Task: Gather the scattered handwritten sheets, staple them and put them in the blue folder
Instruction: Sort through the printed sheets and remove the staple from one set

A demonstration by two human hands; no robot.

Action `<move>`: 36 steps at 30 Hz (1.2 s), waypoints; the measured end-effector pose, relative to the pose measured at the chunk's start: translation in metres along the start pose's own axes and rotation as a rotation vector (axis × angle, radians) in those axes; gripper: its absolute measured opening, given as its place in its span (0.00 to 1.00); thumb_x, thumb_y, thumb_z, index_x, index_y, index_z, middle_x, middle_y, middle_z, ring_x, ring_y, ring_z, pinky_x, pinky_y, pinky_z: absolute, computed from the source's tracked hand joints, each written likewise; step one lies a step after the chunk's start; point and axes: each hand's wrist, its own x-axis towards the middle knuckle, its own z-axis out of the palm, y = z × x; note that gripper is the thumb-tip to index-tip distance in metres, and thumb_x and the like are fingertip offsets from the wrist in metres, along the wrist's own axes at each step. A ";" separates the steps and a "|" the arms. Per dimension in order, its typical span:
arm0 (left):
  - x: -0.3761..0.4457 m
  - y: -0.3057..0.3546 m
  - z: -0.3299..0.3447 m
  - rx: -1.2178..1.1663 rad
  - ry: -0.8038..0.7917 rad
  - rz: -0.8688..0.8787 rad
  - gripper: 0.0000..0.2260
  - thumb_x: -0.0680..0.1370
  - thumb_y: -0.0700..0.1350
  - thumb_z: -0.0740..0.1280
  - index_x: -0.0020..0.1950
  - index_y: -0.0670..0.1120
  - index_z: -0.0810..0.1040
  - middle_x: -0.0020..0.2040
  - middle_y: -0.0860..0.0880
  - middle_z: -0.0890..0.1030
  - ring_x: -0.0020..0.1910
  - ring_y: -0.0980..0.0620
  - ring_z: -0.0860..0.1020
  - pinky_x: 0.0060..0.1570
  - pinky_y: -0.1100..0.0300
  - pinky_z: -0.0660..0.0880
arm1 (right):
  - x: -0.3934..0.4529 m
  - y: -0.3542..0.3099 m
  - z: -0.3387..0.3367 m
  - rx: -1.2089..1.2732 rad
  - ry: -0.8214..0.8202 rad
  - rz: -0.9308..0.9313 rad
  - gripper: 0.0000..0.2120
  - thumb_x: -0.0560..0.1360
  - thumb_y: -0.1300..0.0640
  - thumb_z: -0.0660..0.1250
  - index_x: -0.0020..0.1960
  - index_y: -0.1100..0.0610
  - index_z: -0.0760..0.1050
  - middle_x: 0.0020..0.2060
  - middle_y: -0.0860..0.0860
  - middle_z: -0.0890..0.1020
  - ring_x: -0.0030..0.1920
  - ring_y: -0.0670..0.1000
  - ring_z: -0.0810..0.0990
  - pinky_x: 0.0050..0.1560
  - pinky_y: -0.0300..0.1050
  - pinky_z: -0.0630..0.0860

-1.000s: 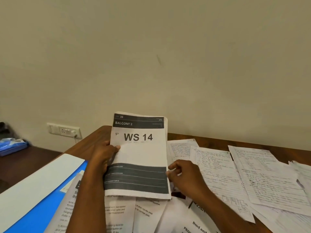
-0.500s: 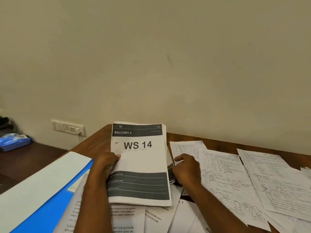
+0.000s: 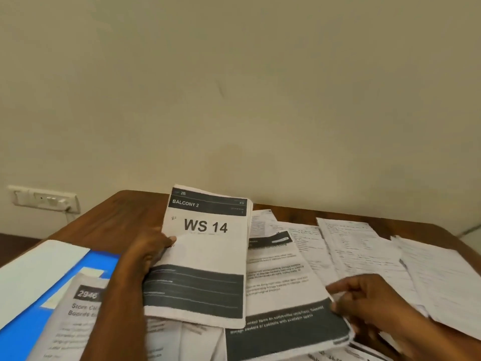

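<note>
The left hand [image 3: 149, 250] has its grip curled round the left edge of a printed stack [image 3: 205, 256], thumb on the "WS 14" cover, holding it tilted up off the counter [image 3: 125, 212]. The right hand [image 3: 369, 298] pinches the right edge of a printed sheet [image 3: 283, 295] with dark bands, which lies just beside the stack and runs under its right edge.

The task's own things, the handwritten sheets [image 3: 364, 251], lie flat and overlapping on the counter, just beyond and to the right of the right hand, apart from either grip. By my judgement they are light, limp and slippery on each other; a single sheet will sag and crease if lifted by a corner. Better to slide them into 1 pile, then take the pile along a long edge.

The blue folder [image 3: 33, 321] lies open at the near left, partly under other printed pages [image 3: 78, 316]. No stapler shows.
</note>
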 end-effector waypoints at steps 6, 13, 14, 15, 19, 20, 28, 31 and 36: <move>0.002 0.002 0.028 0.035 -0.144 -0.007 0.16 0.80 0.34 0.72 0.68 0.40 0.78 0.66 0.43 0.81 0.61 0.38 0.78 0.62 0.43 0.73 | -0.041 0.020 -0.041 -0.261 -0.194 0.110 0.23 0.67 0.53 0.85 0.59 0.51 0.82 0.42 0.56 0.89 0.37 0.55 0.81 0.43 0.45 0.78; 0.006 0.000 0.049 0.025 -0.191 -0.080 0.19 0.79 0.39 0.74 0.71 0.43 0.78 0.68 0.43 0.81 0.64 0.33 0.79 0.68 0.36 0.75 | 0.029 0.029 -0.030 -0.184 0.172 -0.031 0.21 0.68 0.45 0.83 0.55 0.50 0.79 0.37 0.51 0.88 0.30 0.49 0.85 0.35 0.42 0.81; 0.000 0.002 0.052 0.033 -0.192 -0.083 0.18 0.80 0.39 0.73 0.70 0.42 0.78 0.67 0.44 0.81 0.64 0.33 0.79 0.67 0.36 0.75 | 0.041 0.029 -0.027 -0.131 0.245 -0.041 0.19 0.69 0.46 0.82 0.54 0.50 0.79 0.37 0.50 0.88 0.30 0.49 0.85 0.35 0.41 0.81; -0.001 0.002 0.056 0.038 -0.204 -0.082 0.17 0.80 0.39 0.73 0.69 0.43 0.78 0.65 0.43 0.81 0.63 0.33 0.79 0.67 0.36 0.75 | 0.054 0.028 -0.024 -0.087 0.312 -0.052 0.19 0.69 0.46 0.82 0.53 0.50 0.80 0.38 0.50 0.88 0.31 0.51 0.85 0.37 0.42 0.82; 0.002 -0.003 0.061 0.029 -0.233 -0.085 0.15 0.80 0.40 0.74 0.66 0.45 0.80 0.65 0.44 0.82 0.62 0.33 0.80 0.67 0.34 0.76 | 0.098 0.030 -0.012 -0.035 0.448 -0.096 0.20 0.66 0.40 0.82 0.50 0.49 0.80 0.46 0.48 0.86 0.44 0.51 0.84 0.51 0.52 0.84; 0.002 -0.003 0.062 0.026 -0.233 -0.095 0.13 0.80 0.40 0.73 0.64 0.45 0.81 0.64 0.43 0.83 0.60 0.33 0.81 0.65 0.33 0.77 | 0.105 0.028 -0.010 -0.023 0.455 -0.108 0.20 0.66 0.39 0.82 0.49 0.49 0.80 0.47 0.47 0.85 0.45 0.49 0.84 0.51 0.51 0.83; 0.005 -0.006 0.069 -0.020 -0.248 -0.074 0.06 0.81 0.38 0.71 0.54 0.48 0.82 0.63 0.43 0.83 0.60 0.34 0.80 0.64 0.36 0.77 | 0.130 0.009 0.007 0.086 0.452 -0.137 0.13 0.70 0.45 0.82 0.43 0.53 0.83 0.38 0.47 0.85 0.41 0.49 0.83 0.49 0.51 0.82; 0.006 -0.008 0.069 -0.064 -0.251 -0.090 0.06 0.81 0.37 0.71 0.56 0.46 0.83 0.62 0.41 0.84 0.60 0.32 0.82 0.66 0.32 0.76 | 0.139 0.007 0.010 0.220 0.444 -0.190 0.11 0.70 0.48 0.82 0.40 0.53 0.83 0.37 0.47 0.87 0.43 0.52 0.86 0.49 0.51 0.82; 0.007 -0.008 0.066 -0.191 -0.254 -0.109 0.09 0.82 0.34 0.68 0.59 0.43 0.82 0.53 0.39 0.88 0.56 0.31 0.84 0.63 0.32 0.78 | 0.146 0.012 0.012 0.352 0.460 -0.306 0.04 0.74 0.55 0.79 0.43 0.51 0.85 0.38 0.47 0.88 0.44 0.51 0.87 0.48 0.47 0.83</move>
